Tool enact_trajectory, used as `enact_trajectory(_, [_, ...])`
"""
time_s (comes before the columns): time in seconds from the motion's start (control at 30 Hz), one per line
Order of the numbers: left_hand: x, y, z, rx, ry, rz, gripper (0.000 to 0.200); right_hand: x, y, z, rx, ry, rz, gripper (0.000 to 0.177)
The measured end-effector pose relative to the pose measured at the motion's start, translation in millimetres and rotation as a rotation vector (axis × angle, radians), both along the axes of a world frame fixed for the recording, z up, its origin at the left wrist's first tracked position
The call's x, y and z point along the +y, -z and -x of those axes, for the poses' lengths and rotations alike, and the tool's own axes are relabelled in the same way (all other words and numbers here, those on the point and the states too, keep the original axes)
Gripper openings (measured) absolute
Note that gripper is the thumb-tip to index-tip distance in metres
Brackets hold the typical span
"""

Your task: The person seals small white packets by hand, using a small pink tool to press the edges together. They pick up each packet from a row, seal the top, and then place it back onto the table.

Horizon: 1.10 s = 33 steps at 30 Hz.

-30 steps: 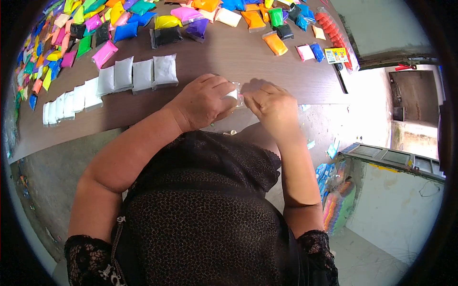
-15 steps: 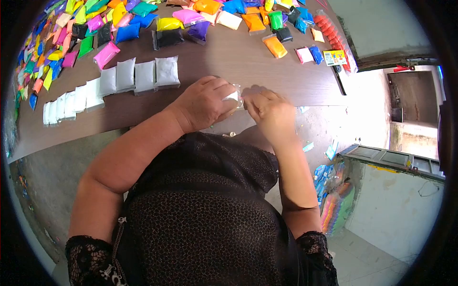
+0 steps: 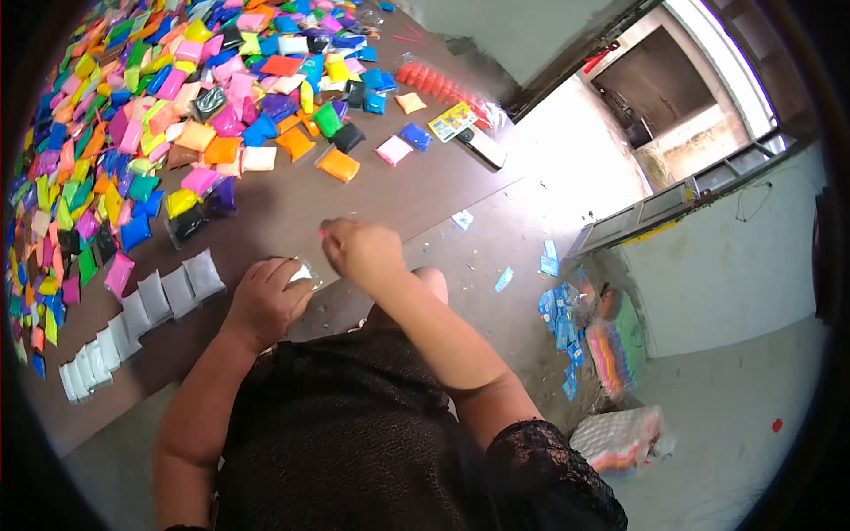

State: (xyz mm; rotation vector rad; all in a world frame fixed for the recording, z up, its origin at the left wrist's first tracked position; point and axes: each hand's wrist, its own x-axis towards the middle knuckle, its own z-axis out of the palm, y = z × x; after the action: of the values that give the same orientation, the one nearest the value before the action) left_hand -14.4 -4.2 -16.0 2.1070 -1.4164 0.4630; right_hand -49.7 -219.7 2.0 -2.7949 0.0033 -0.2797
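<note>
The left hand [image 3: 266, 303] is curled shut on a small clear packet [image 3: 306, 273], which is pinched at the fingertips and sits low over the near edge of the brown table [image 3: 398, 190]. Just beside that grip, the right hand [image 3: 363, 252] hovers with its fingers bunched together; I cannot tell whether it holds anything. A row of white packets [image 3: 168, 292] lies on the outer side of the left hand, and a heap of coloured packets [image 3: 133, 133] spreads beyond both hands.
</note>
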Motion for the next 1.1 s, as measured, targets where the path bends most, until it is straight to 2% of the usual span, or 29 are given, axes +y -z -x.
enact_trajectory(0.03, [0.0,-0.7,0.3,-0.033,-0.002,0.001,0.016,-0.9,0.5,3.5,-0.082,-0.108,-0.074,0.017])
enact_trajectory(0.07, [0.8,-1.0,0.8,-0.064,-0.006,0.001,0.018,-3.8,0.4,5.0,-0.084,-0.101,-0.070,0.017])
enact_trajectory(0.13, [6.5,-4.1,-2.4,-0.042,0.031,-0.046,0.018,-10.1,-1.6,5.1,0.050,0.117,0.151,0.012])
enact_trajectory(0.17, [7.6,-5.6,-5.7,-0.024,0.056,-0.092,0.019,-19.0,-17.2,5.0,0.113,0.216,0.190,0.017])
enact_trajectory(0.2, [5.3,-5.9,-5.5,-0.021,0.046,-0.099,0.019,-28.5,-19.1,9.8,0.014,0.223,0.020,0.021])
enact_trajectory(0.23, [1.7,-4.9,-2.2,0.416,-0.017,0.174,0.019,-33.4,-17.8,13.4,-0.076,0.216,-0.163,0.027])
enact_trajectory(0.27, [2.5,-3.3,2.5,0.843,-0.111,0.459,0.020,-31.7,-22.6,17.9,-0.017,0.192,-0.550,0.030])
enact_trajectory(0.3, [-1.4,-1.4,1.4,0.995,-0.072,0.601,0.025,-24.8,-29.7,20.5,0.063,0.165,-0.938,0.033])
enact_trajectory(0.33, [-7.4,-3.5,-0.4,1.130,-0.027,0.762,0.030,-14.4,-37.1,23.6,0.099,0.122,-0.962,0.033])
enact_trajectory(0.4, [-9.1,-20.8,7.6,1.605,0.235,0.947,0.032,3.8,-49.9,33.7,0.240,0.232,-1.332,0.031])
enact_trajectory(0.43, [-7.9,-22.2,10.0,1.641,0.245,0.906,0.035,10.7,-51.3,35.8,0.268,0.210,-1.339,0.031])
enact_trajectory(0.5, [-10.3,-23.4,17.9,1.669,0.267,0.881,0.039,18.6,-50.8,41.2,0.184,0.164,-1.546,0.030])
enact_trajectory(0.63, [-9.8,-19.2,24.8,1.683,0.352,0.899,0.037,15.0,-46.5,42.8,0.212,0.192,-1.499,0.029])
enact_trajectory(0.67, [-8.1,-15.7,24.2,1.686,0.348,0.903,0.037,14.7,-46.5,45.1,0.203,0.167,-1.463,0.024])
enact_trajectory(0.77, [-4.0,-18.4,22.7,1.839,0.423,0.944,0.033,18.2,-48.1,49.5,0.191,0.121,-1.392,0.015])
enact_trajectory(0.83, [-0.8,-26.4,22.5,1.699,0.255,0.685,0.030,23.8,-50.1,50.3,0.145,0.148,-1.311,0.010])
enact_trajectory(0.97, [3.7,-29.6,12.3,1.574,0.172,0.566,0.029,24.1,-35.9,47.2,0.116,0.147,-1.283,0.010])
enact_trajectory(1.03, [8.1,-39.0,7.6,1.563,0.014,0.369,0.031,24.2,-32.8,47.8,0.136,0.160,-1.185,0.009])
enact_trajectory(1.07, [9.6,-35.3,3.9,1.569,0.010,0.368,0.031,24.9,-33.9,48.8,0.142,0.163,-1.187,0.009])
enact_trajectory(1.1, [12.1,-29.8,-1.5,1.761,0.102,0.516,0.033,25.7,-37.6,48.6,0.179,0.217,-1.178,0.009])
